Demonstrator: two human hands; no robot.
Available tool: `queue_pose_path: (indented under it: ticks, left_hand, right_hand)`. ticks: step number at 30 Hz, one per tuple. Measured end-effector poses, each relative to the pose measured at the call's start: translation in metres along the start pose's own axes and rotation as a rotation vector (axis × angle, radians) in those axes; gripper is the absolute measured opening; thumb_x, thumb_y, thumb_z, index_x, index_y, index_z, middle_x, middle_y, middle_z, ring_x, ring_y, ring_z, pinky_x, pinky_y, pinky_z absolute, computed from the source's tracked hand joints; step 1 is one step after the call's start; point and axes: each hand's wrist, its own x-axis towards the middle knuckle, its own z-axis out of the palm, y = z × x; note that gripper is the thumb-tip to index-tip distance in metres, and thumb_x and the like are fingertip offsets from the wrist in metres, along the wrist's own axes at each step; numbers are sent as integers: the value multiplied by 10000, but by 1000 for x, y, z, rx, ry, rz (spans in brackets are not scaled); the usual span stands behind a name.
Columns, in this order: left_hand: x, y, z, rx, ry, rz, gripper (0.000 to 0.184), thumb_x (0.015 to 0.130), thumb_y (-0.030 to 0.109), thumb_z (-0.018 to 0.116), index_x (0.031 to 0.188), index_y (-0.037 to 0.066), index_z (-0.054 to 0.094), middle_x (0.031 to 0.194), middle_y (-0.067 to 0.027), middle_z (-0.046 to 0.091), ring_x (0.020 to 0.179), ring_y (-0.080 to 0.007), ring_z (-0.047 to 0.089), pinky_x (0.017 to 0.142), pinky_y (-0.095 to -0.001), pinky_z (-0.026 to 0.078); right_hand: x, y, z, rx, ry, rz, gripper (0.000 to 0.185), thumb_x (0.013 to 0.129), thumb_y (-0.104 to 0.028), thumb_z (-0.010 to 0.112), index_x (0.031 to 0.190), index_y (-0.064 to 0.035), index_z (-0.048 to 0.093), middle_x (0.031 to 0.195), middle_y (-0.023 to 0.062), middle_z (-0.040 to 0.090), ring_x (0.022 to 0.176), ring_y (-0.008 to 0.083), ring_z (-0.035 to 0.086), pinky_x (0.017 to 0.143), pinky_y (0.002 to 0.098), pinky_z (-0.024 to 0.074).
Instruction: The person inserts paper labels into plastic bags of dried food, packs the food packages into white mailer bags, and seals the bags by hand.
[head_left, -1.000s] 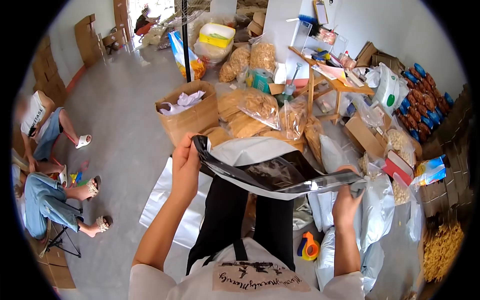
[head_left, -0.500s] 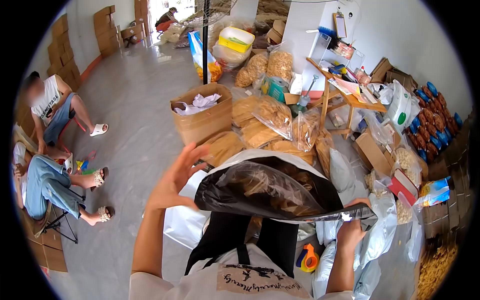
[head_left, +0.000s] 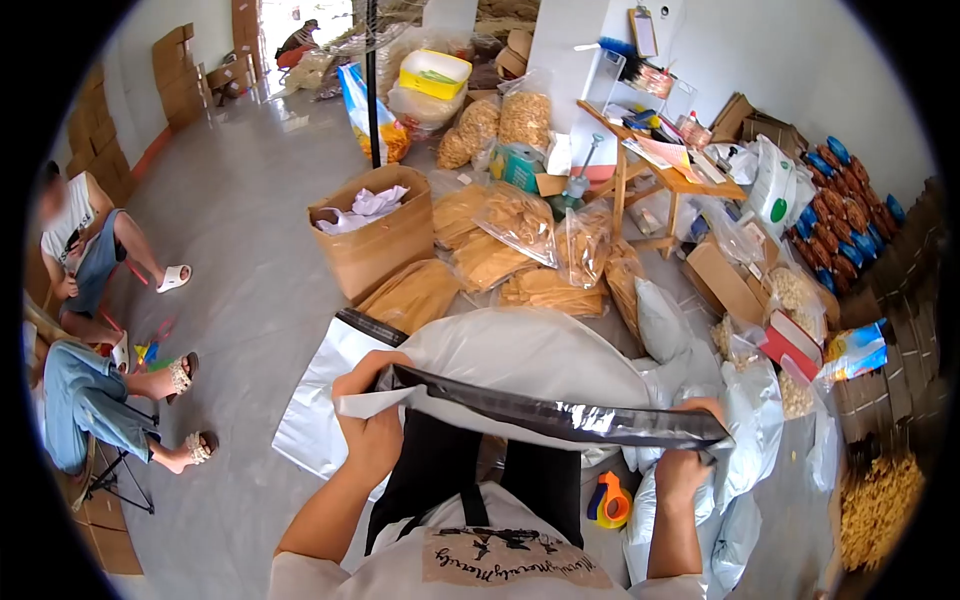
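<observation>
A white poly mailer bag with a black inside lies across my lap, its mouth toward me. My left hand is closed around the left end of its mouth, where a pale strip sticks out at the corner. At the right end, my right hand grips the other corner. The black edge runs nearly straight between both hands, and the bag's contents are hidden. Beside my left leg, a flat white mailer lies on the floor. An orange and blue tape dispenser sits by my right leg.
Ahead are clear bags of tan dried strips and a cardboard box. Filled white mailers are piled at my right. A wooden table stands back right. Two people sit at the left; another person crouches far back.
My left hand has gone from spread fingers to gripping the bag's left corner. The mouth, which gaped and showed a clear bag inside, is now drawn flat. The view has shifted slightly right.
</observation>
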Motion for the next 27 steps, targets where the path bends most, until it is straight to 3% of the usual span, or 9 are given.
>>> queue_pose_path:
  ticks: [6, 8, 11, 13, 18, 20, 22, 24, 27]
  left_hand:
    - [-10, 8, -25, -186, -418, -254, 278, 638, -66, 417, 879, -32, 552, 724, -29, 531, 682, -82, 463, 634, -188, 365]
    - [-16, 4, -41, -267, -629, -457, 358, 594, -3, 557, 951, 10, 564, 672, 1, 448, 653, -115, 434, 677, -223, 334]
    - [-17, 7, -41, 29, -772, -164, 327, 618, 110, 639, 934, 35, 598, 656, -3, 446, 629, -143, 427, 667, -264, 338]
    - [-14, -9, -45, 202, -951, 405, 281, 640, 200, 659, 879, 54, 637, 642, -8, 455, 626, -162, 440, 668, -291, 347]
    - [-19, 10, -32, 50, -697, 135, 204, 690, 229, 639, 772, 42, 633, 668, -31, 547, 696, -220, 532, 678, -304, 406]
    - [-21, 3, -25, -118, -630, 213, 184, 729, 208, 630, 733, 25, 613, 711, -64, 611, 733, -242, 591, 665, -310, 451]
    - [-23, 4, -31, -83, -664, 176, 174, 746, 189, 621, 720, 18, 603, 725, -77, 625, 741, -246, 610, 659, -308, 464]
    - [-28, 5, -34, -45, -695, 132, 169, 762, 170, 613, 708, 11, 594, 739, -91, 640, 749, -251, 629, 653, -305, 476]
    - [-40, 5, -34, 9, -623, 152, 234, 824, 167, 524, 666, 4, 579, 606, -82, 599, 588, -182, 579, 572, -258, 450]
  right_hand:
    - [-20, 15, -14, 193, -408, 314, 75, 792, -22, 446, 749, 9, 500, 674, 3, 455, 643, 73, 409, 595, 206, 330]
    - [-25, 20, -22, 204, -469, 324, 278, 863, -277, 515, 744, -26, 497, 677, 15, 487, 630, 84, 422, 588, 212, 338]
    - [-29, 32, -30, 305, -613, 259, 301, 820, -307, 573, 781, -17, 503, 675, -7, 452, 601, 77, 399, 551, 222, 325]
    - [-31, 29, -35, 304, -660, 316, 381, 783, -383, 595, 762, -16, 496, 670, -4, 449, 591, 80, 397, 540, 224, 323]
    - [-17, 23, -48, 129, -949, 202, 740, 671, -637, 544, 988, 30, 599, 570, 15, 395, 555, 113, 432, 494, 241, 284]
    - [-20, 26, -40, 134, -911, -36, 756, 697, -641, 504, 1046, 21, 612, 533, 13, 351, 524, 157, 433, 493, 270, 305]
    - [-21, 23, -35, 140, -747, -269, 290, 701, -288, 651, 811, -21, 680, 504, 0, 417, 478, 186, 448, 487, 293, 335]
    - [-22, 13, -20, 155, -640, -430, 233, 726, -224, 623, 721, 4, 668, 575, 54, 541, 535, 242, 542, 545, 320, 431]
    - [-26, 16, -23, 424, -866, -170, 200, 768, -151, 610, 749, 49, 604, 801, 133, 643, 736, 288, 635, 714, 370, 506]
